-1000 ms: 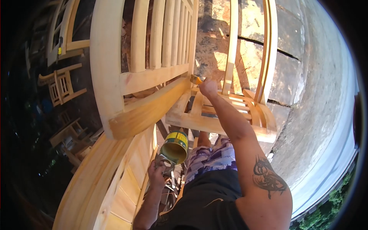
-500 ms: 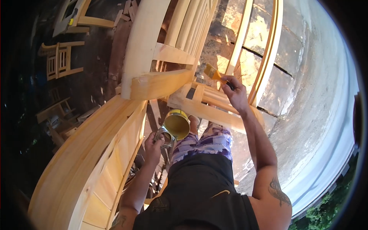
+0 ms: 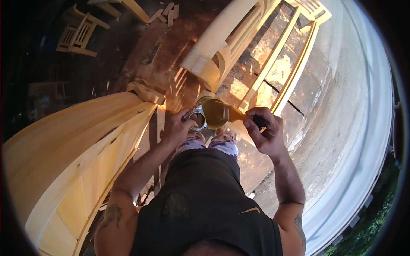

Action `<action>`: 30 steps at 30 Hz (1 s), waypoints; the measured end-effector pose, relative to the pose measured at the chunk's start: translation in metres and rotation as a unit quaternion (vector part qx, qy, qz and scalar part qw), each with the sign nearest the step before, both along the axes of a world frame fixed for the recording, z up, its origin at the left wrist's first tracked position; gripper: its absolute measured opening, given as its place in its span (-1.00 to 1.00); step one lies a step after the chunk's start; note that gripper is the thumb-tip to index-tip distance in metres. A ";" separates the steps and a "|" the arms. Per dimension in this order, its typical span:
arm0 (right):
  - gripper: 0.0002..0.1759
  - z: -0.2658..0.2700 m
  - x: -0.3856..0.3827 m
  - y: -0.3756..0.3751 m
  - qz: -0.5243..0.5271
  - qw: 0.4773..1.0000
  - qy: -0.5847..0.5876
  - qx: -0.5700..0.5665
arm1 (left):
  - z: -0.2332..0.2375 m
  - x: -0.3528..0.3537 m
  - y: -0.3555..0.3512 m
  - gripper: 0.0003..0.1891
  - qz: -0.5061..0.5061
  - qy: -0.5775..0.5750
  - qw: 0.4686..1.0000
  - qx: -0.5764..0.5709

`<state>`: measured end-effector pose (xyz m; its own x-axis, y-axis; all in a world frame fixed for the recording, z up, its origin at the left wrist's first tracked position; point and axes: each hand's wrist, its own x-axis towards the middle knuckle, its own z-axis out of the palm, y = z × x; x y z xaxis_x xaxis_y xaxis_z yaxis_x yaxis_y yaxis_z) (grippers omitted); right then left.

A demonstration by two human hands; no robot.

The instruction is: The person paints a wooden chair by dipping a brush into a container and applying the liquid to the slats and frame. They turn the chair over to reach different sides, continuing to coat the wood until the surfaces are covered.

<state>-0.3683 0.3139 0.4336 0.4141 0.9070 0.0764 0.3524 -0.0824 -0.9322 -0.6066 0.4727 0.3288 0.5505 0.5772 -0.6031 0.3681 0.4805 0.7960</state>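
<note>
My left hand (image 3: 177,128) is closed around a silvery loop handle (image 3: 200,112) on the side of an open can (image 3: 211,121), held in front of my legs. Amber-brown liquid, like varnish, shows inside the can. In my right hand (image 3: 268,133), the fingers grip a paintbrush (image 3: 237,114) with a yellow-orange handle. Its bristle end points left and overlaps the can's mouth in this view. Just beyond the can stands a pale wooden bench frame (image 3: 209,47) with a slatted part.
A large curved wooden piece with panels (image 3: 72,170) fills the left side. At upper left are a small slatted wooden chair (image 3: 79,36) and several wood offcuts (image 3: 166,15). Long wooden rails (image 3: 294,70) run over the floor at right, beside a pale wall (image 3: 354,106).
The brush has moved from above the bench frame left and down to the can. My view has shifted, and the bench frame now appears farther up and right.
</note>
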 end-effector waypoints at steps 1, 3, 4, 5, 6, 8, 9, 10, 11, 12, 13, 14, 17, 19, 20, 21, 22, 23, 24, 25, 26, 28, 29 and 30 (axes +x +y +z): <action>-0.77 0.010 -0.010 0.006 0.032 0.998 -0.019 -0.052 | 0.008 -0.001 0.002 -0.74 -0.013 -0.005 1.000 -0.011; -0.75 0.001 -0.032 0.017 0.058 0.993 -0.098 -0.021 | 0.011 -0.007 0.003 -0.77 -0.021 -0.025 0.999 0.011; -0.75 -0.012 -0.040 0.023 0.069 0.989 -0.134 0.000 | 0.012 -0.010 0.005 -0.79 -0.030 -0.031 0.999 0.026; -0.74 -0.026 -0.048 0.028 0.081 0.982 -0.169 0.021 | 0.014 -0.013 0.005 -0.80 -0.040 -0.037 0.998 0.040; -0.70 -0.036 -0.053 0.032 0.093 0.972 -0.218 0.001 | 0.018 -0.015 0.006 -0.80 -0.040 -0.041 0.998 0.038; -0.70 -0.048 -0.063 0.041 0.113 0.960 -0.256 0.005 | 0.032 -0.019 0.007 -0.81 -0.040 -0.048 0.997 0.034; -0.70 -0.049 -0.065 0.045 0.124 0.954 -0.273 0.007 | 0.034 -0.021 0.007 -0.81 -0.038 -0.052 0.997 0.052; -0.73 -0.048 -0.068 0.047 0.138 0.953 -0.269 0.001 | 0.035 -0.023 0.007 -0.82 -0.035 -0.056 0.995 0.069; -0.76 -0.044 -0.070 0.048 0.108 0.969 -0.222 0.005 | 0.035 -0.026 0.007 -0.82 -0.033 -0.059 0.994 0.085; -0.77 -0.036 -0.073 0.047 0.078 0.982 -0.174 0.008 | 0.038 -0.030 0.007 -0.81 -0.018 -0.066 0.996 0.057; -0.79 -0.026 -0.076 0.047 0.048 0.991 -0.125 0.011 | 0.041 -0.033 0.008 -0.80 -0.002 -0.072 0.997 0.030; -0.79 -0.006 -0.075 0.044 0.029 0.994 -0.070 -0.074 | 0.043 -0.036 0.008 -0.80 0.014 -0.079 0.997 0.001; -0.79 0.006 -0.071 0.036 -0.029 0.998 -0.022 -0.051 | 0.040 -0.046 0.015 -0.74 0.023 -0.077 0.997 -0.010; -0.76 0.009 -0.068 0.030 -0.046 0.997 -0.022 -0.059 | 0.038 -0.053 0.020 -0.71 0.036 -0.081 0.996 -0.019; -0.75 0.008 -0.068 0.027 -0.058 0.997 -0.025 -0.051 | 0.037 -0.056 0.023 -0.69 0.041 -0.083 0.995 -0.024; -0.75 0.008 -0.068 0.025 -0.070 0.996 -0.028 -0.042 | 0.039 -0.058 0.026 -0.68 0.037 -0.079 0.996 -0.024; -0.77 0.008 -0.068 0.023 -0.075 0.996 -0.022 -0.045 | 0.042 -0.060 0.028 -0.67 0.033 -0.076 0.996 -0.024; -0.78 0.010 -0.068 0.022 -0.077 0.996 -0.014 -0.035 | 0.044 -0.061 0.030 -0.67 0.028 -0.071 0.997 -0.024; -0.78 0.012 -0.069 0.021 -0.079 0.997 -0.007 -0.026 | 0.043 -0.062 0.031 -0.66 0.025 -0.073 0.997 -0.021; -0.79 0.014 -0.070 0.020 -0.080 0.997 0.000 -0.016 | 0.042 -0.062 0.033 -0.66 0.022 -0.074 0.997 -0.016; -0.80 0.017 -0.071 0.019 -0.087 0.996 0.001 -0.017 | 0.041 -0.063 0.034 -0.66 0.019 -0.076 0.997 -0.012; -0.80 0.022 -0.071 0.019 -0.099 0.995 0.001 -0.020 | 0.047 -0.064 0.037 -0.66 0.024 -0.070 0.997 -0.021; -0.80 0.024 -0.070 0.018 -0.096 0.995 -0.001 -0.026 | 0.050 -0.064 0.038 -0.67 0.026 -0.068 0.997 -0.025; -0.80 0.025 -0.068 0.016 -0.092 0.995 -0.002 -0.033 | 0.052 -0.063 0.039 -0.68 0.025 -0.073 0.997 -0.018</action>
<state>-0.4365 0.3303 0.4589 0.5739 0.8187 0.0219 0.3301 -0.2067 -0.9210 -0.6698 0.5122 0.3803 0.6046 0.5863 -0.5392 0.2245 0.5240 0.8216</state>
